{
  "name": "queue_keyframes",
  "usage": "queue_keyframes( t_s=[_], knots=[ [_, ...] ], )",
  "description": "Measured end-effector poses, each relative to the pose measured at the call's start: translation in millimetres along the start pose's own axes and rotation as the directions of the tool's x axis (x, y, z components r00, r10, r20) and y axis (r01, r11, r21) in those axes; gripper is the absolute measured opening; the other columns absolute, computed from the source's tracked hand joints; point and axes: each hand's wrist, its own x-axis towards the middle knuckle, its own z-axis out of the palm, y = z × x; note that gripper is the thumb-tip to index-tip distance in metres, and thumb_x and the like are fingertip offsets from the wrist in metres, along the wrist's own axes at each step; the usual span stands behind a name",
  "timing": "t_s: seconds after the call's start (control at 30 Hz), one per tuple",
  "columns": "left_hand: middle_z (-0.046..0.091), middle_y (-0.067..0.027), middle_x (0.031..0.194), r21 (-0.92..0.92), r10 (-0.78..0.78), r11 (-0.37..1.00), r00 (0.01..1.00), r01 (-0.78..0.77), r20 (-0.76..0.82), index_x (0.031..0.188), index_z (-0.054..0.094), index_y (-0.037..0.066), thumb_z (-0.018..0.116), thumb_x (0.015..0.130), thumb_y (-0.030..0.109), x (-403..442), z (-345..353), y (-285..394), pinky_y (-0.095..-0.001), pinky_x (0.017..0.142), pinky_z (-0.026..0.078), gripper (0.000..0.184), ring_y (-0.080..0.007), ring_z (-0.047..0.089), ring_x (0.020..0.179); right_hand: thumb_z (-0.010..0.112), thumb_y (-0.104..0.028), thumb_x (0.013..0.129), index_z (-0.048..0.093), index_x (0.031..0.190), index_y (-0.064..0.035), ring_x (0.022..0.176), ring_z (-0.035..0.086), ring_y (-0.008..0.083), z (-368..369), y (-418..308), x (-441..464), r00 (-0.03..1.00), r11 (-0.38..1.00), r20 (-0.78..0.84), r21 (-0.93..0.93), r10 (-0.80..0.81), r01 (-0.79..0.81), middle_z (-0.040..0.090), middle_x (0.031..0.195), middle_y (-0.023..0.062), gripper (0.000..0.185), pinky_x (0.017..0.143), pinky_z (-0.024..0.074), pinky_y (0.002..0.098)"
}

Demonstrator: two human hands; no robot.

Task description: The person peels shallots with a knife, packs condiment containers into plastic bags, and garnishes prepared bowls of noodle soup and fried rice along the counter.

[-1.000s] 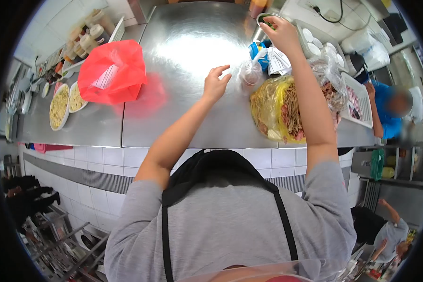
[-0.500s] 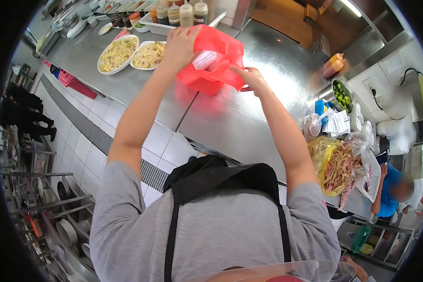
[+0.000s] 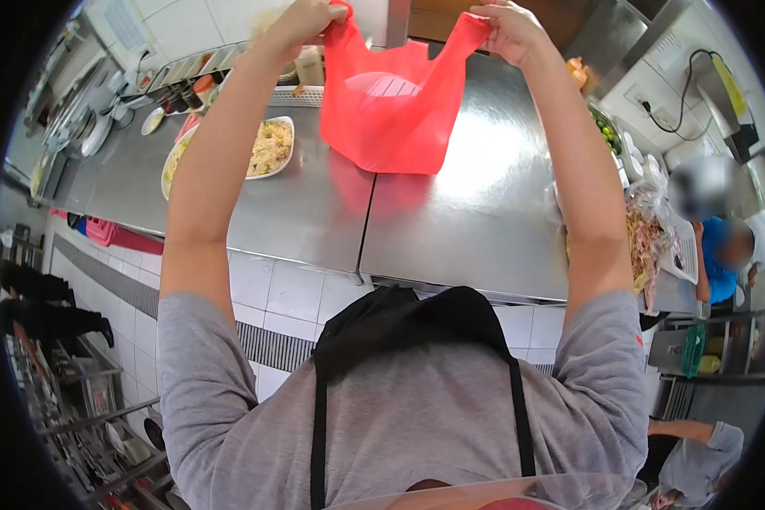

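A red plastic bag (image 3: pixel 391 136) hangs upright by its two handles over the steel counter, its bottom at or close to the surface. My left hand (image 3: pixel 306 21) is closed on one handle, and my right hand (image 3: pixel 510 32) grips the other. Inside the bag a pale, striped item (image 3: pixel 384 85) shows at the mouth; most of it is hidden by the red plastic. Left of the bag, a white dish of noodle-like or rice-like food (image 3: pixel 272 146) stands partly behind my left forearm, with a second dish (image 3: pixel 168 170) mostly covered by the arm.
The steel counter (image 3: pixel 450 229) runs across in front of me. Sauce bottles (image 3: pixel 310 66) and a white basket (image 3: pixel 302 95) stand behind the dishes. At right are limes (image 3: pixel 605 132) and bagged shredded food (image 3: pixel 644 234). Another person in blue (image 3: pixel 722 263) is at far right.
Both hands have gone up and apart, from around the bag's crumpled mouth to its two handles. The bag is now stretched upright, and my view has shifted.
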Motion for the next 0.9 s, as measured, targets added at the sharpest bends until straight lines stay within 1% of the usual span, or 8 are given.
queue_keyframes(
  t_s=[0.07, 0.2, 0.3, 0.43, 0.53, 0.63, 0.73, 0.9],
  knots=[
    [0.061, -0.0056, 0.074, -0.321, 0.116, 0.940, 0.993, -0.114, -0.011, 0.083, 0.061, 0.003, 0.053, 0.073, 0.006, 12, 35, 18, -0.0258, 0.063, 0.046, 0.013, -0.0159, 0.058, 0.069, 0.054, -0.003, 0.076, 0.036, 0.121, -0.0061, 0.070, 0.060, 0.0218, -15, -17, -5, 0.996, 0.998, -0.072, -0.033, -0.059, 0.057, 0.058, 0.088, 0.0119, 0.049, 0.059, 0.0503, 0.0416],
    [0.059, -0.0069, 0.067, -0.532, 0.279, 0.820, 0.959, -0.212, 0.047, 0.074, 0.059, 0.003, 0.051, 0.071, 0.005, 34, 112, 65, -0.0271, 0.057, 0.046, 0.009, -0.0166, 0.056, 0.059, 0.054, -0.001, 0.075, 0.048, 0.109, -0.0024, 0.071, 0.060, 0.0217, -62, -47, -19, 0.982, 0.970, -0.174, -0.243, -0.072, 0.028, 0.059, 0.087, 0.0116, 0.035, 0.059, 0.0504, 0.0371],
    [0.059, -0.0081, 0.067, -0.622, 0.228, 0.769, 0.972, -0.148, 0.050, 0.077, 0.060, 0.002, 0.052, 0.072, 0.006, 60, 175, 92, -0.0280, 0.055, 0.046, 0.010, -0.0163, 0.055, 0.056, 0.058, -0.009, 0.074, 0.052, 0.102, -0.0008, 0.069, 0.061, 0.0237, -107, -58, -28, 0.990, 0.935, -0.105, -0.349, -0.098, 0.056, 0.059, 0.085, 0.0118, 0.030, 0.058, 0.0502, 0.0363],
    [0.061, -0.0108, 0.071, -0.620, 0.329, 0.751, 0.943, -0.228, 0.052, 0.081, 0.061, 0.001, 0.054, 0.074, 0.008, 116, 246, 107, -0.0283, 0.057, 0.047, 0.012, -0.0178, 0.058, 0.063, 0.058, -0.006, 0.076, 0.053, 0.100, -0.0034, 0.074, 0.061, 0.0147, -169, -60, -44, 0.987, 0.888, -0.130, -0.459, -0.093, 0.023, 0.060, 0.090, 0.0074, 0.025, 0.066, 0.0508, 0.0262],
    [0.058, -0.0063, 0.073, -0.648, 0.182, 0.757, 0.980, -0.084, 0.084, 0.076, 0.058, 0.002, 0.058, 0.070, 0.016, 129, 286, 129, -0.0306, 0.058, 0.047, 0.016, -0.0158, 0.057, 0.065, 0.057, -0.004, 0.077, 0.053, 0.100, -0.0031, 0.077, 0.061, 0.0153, -199, -52, -65, 0.993, 0.927, -0.116, -0.373, -0.013, -0.031, 0.060, 0.091, 0.0082, 0.023, 0.069, 0.0514, 0.0279],
    [0.060, -0.0102, 0.076, -0.248, 0.183, 0.954, 0.982, -0.167, 0.044, 0.079, 0.059, -0.001, 0.061, 0.068, 0.019, 155, 329, 131, -0.0311, 0.059, 0.047, 0.023, -0.0181, 0.058, 0.066, 0.055, 0.000, 0.075, 0.054, 0.098, 0.0005, 0.072, 0.061, 0.0152, -209, -37, -85, 0.995, 0.967, -0.103, -0.253, -0.014, -0.013, 0.058, 0.084, 0.0084, 0.023, 0.063, 0.0530, 0.0296],
    [0.060, -0.0094, 0.077, -0.195, 0.183, 0.967, 0.980, -0.165, 0.082, 0.083, 0.060, 0.001, 0.061, 0.068, 0.022, 149, 347, 143, -0.0301, 0.061, 0.047, 0.025, -0.0174, 0.058, 0.067, 0.054, -0.001, 0.076, 0.054, 0.100, -0.0005, 0.077, 0.057, 0.0117, -214, -27, -97, 0.992, 0.976, -0.119, -0.217, -0.036, 0.009, 0.057, 0.090, 0.0063, 0.024, 0.062, 0.0467, 0.0214],
    [0.061, -0.0081, 0.081, -0.218, 0.184, 0.966, 0.959, -0.136, 0.218, 0.086, 0.061, 0.002, 0.061, 0.071, 0.025, 138, 359, 157, -0.0282, 0.066, 0.046, 0.028, -0.0155, 0.058, 0.072, 0.053, -0.003, 0.078, 0.054, 0.102, -0.0012, 0.078, 0.055, 0.0093, -213, -16, -153, 0.991, 0.990, -0.133, -0.142, -0.035, 0.016, 0.057, 0.094, 0.0050, 0.024, 0.065, 0.0427, 0.0199]
  ],
)
